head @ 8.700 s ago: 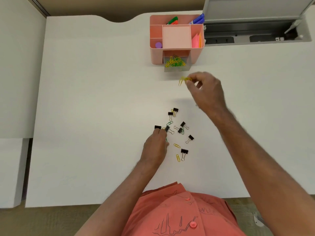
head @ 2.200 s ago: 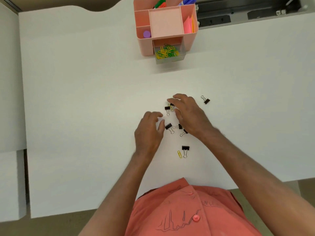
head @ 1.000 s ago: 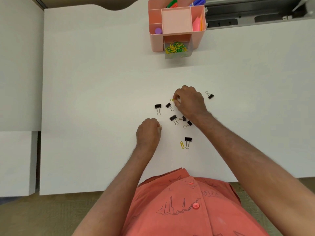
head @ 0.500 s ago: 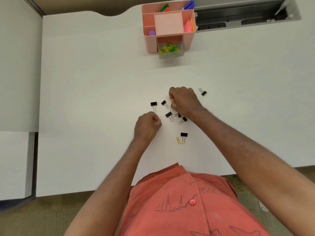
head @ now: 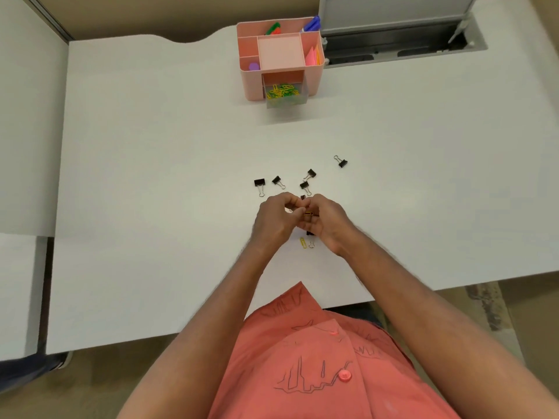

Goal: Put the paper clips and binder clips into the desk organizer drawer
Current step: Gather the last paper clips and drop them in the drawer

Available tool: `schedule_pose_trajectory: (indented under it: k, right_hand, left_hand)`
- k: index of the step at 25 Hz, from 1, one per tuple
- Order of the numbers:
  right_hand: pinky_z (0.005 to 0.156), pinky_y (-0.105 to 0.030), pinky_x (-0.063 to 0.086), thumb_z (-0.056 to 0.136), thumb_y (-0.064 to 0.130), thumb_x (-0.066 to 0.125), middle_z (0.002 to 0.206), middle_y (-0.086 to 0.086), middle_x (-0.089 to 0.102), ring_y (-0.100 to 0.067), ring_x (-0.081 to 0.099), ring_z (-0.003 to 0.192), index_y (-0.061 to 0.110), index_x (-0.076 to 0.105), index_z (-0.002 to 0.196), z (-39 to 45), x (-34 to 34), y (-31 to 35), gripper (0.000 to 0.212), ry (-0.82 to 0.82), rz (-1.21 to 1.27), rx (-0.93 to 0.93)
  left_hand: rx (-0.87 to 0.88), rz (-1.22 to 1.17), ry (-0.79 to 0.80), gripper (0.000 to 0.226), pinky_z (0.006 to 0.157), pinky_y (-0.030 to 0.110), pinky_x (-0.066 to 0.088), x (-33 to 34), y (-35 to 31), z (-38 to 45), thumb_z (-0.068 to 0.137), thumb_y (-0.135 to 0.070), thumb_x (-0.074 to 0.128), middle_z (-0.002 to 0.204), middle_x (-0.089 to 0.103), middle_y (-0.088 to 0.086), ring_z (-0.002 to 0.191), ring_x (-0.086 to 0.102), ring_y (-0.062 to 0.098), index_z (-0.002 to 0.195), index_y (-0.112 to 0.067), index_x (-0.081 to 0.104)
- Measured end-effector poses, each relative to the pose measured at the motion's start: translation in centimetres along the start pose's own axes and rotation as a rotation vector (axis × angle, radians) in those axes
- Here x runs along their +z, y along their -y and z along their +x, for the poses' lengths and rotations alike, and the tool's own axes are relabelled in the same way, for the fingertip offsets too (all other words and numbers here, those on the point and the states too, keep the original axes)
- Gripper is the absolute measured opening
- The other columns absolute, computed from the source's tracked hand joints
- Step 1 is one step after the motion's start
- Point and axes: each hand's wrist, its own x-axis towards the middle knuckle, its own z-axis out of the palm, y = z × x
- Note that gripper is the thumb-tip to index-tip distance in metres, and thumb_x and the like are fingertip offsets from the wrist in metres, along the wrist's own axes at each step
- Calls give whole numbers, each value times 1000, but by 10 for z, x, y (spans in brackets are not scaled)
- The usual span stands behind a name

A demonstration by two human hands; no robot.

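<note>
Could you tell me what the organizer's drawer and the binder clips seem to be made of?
The drawer looks like clear plastic: the coloured paper clips show through its front wall. The binder clips appear to be black-coated metal with bare silvery wire handles, judging by their thin shiny loops.

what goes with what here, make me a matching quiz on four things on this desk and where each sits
Things:
1. drawer
2. purple cap
3. pink sticky notes
4. yellow paper clip

Places:
A. organizer's right compartment
B. on the desk under the hands
C. pulled out at the organizer's front, full of clips
D. organizer's front left compartment

Pairs: 1-C, 2-D, 3-A, 4-B
</note>
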Motion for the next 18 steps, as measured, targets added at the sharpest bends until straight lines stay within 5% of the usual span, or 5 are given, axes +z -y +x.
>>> schedule_pose_trajectory:
  k: [3,7,12,18]
  right_hand:
    - [76,-32,61,89,16,54,77,-4,73,-20,70,74,7,69,87,2,-11,-7,18,-76,-94,-51]
    - [68,-27,59,91,17,60,79,-3,67,-15,65,69,9,68,91,9,-29,-6,11,-242,-129,-174]
    - [69,-26,59,91,19,62,83,-4,67,-14,65,71,10,68,93,7,-44,-12,11,-266,-132,-167]
    - [73,-28,61,94,18,62,84,-5,67,-16,66,74,9,69,95,1,-46,-20,11,-251,-129,-141]
  left_hand:
    - [19,67,96,6,74,31,57,-1,7,0,91,-20,69,92,70,-13,79,67,9,92,-25,71]
    - [20,227,21,6,65,22,46,-8,24,-3,94,-22,67,94,68,-15,72,63,2,95,-28,69]
    - [246,568,233,32,83,36,53,10,45,-27,95,-23,68,121,57,-5,107,56,15,126,-26,62]
    - [339,733,187,8,68,31,48,21,39,-23,99,-27,60,104,56,-6,98,57,16,103,-24,65]
